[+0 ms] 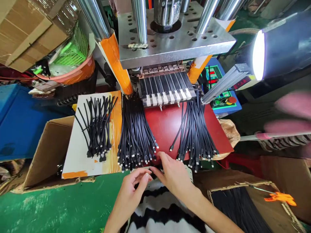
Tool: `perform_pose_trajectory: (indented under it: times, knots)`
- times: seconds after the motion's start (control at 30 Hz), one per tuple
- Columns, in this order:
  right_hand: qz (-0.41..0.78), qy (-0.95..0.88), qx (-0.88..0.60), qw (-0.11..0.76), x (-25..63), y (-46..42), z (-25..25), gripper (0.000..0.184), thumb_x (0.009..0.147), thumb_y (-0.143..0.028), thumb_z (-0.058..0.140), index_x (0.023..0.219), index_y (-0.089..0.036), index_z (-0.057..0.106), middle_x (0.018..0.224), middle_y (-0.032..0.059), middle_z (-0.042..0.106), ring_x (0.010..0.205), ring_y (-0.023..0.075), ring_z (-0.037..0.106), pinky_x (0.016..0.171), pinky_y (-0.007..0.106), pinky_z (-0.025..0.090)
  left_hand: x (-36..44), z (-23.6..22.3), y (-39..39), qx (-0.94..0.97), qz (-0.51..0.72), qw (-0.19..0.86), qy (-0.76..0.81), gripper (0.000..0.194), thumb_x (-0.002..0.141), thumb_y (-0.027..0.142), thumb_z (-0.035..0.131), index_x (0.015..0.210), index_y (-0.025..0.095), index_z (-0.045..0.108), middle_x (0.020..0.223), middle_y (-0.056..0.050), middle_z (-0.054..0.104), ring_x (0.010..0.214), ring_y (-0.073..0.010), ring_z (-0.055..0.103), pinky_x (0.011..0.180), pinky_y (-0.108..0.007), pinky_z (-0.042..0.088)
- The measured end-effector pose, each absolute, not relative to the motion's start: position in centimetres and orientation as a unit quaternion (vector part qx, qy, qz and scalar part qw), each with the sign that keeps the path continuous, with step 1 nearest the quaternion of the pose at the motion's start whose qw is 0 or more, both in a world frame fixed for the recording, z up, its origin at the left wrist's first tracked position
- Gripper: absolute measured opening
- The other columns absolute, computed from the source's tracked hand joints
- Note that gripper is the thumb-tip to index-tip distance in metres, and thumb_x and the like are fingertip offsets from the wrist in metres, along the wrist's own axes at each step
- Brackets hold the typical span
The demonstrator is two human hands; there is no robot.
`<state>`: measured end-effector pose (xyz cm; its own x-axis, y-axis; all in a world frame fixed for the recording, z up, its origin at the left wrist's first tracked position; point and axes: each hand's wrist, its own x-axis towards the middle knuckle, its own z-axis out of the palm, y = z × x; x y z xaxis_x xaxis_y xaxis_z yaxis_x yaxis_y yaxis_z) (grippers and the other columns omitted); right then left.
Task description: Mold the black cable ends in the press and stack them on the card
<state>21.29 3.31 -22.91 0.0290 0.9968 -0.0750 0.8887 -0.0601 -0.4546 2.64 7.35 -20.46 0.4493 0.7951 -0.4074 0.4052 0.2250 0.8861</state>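
Observation:
My left hand [134, 189] is at the near edge of the work surface, its fingers loosely bent with a gap between thumb and forefinger. I see nothing held in it. My right hand [173, 171] lies just right of it, thumb and forefinger apart, fingertips close to the plug ends of the middle bundle of black USB cables [136, 132]; whether they touch is unclear. A second bundle of black cables [194, 132] fans out to the right on the red board [162, 126]. Several shorter-looking cables [98, 126] lie on the white board [75, 149] at left.
Ahead stands a press with a steel plate [175, 45] over a black mold block [167, 87]. A bright lamp [259, 55] and a control box [220, 87] are on the right. Cardboard boxes [48, 152] flank the table; the right one holds black cables [240, 207]. Blurred pink fingers [291, 106] appear far right.

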Motion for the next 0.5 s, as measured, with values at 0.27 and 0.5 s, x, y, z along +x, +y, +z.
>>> perform_pose_trajectory:
  times: [0.27,0.5]
  knots:
    - [0.218,-0.613,-0.751,0.112,19.8,6.3,-22.1,0.006,0.107,-0.019,0.054,0.108,-0.018,0.06,0.098,0.0106,0.08,0.075,0.0233,0.079,0.056,0.029,0.034,1.5,-20.7,6.8,0.613,0.11,0.617,0.481,0.049,0.1,0.064,0.062,0.109,0.018,0.078,0.103,-0.014,0.084,0.099,-0.0308,0.08,0.095,-0.042,0.062]
    - [0.474,-0.629,-0.563,0.25,24.9,2.4,-19.3,0.018,0.093,-0.02,0.069,0.078,-0.02,0.06,0.06,-0.0078,0.056,0.054,0.009,0.047,0.054,0.022,0.03,5.4,-20.1,7.1,0.321,0.301,0.794,0.42,0.068,0.084,0.06,0.088,0.137,0.021,0.071,0.118,-0.01,0.082,0.112,-0.0242,0.077,0.107,-0.038,0.058]
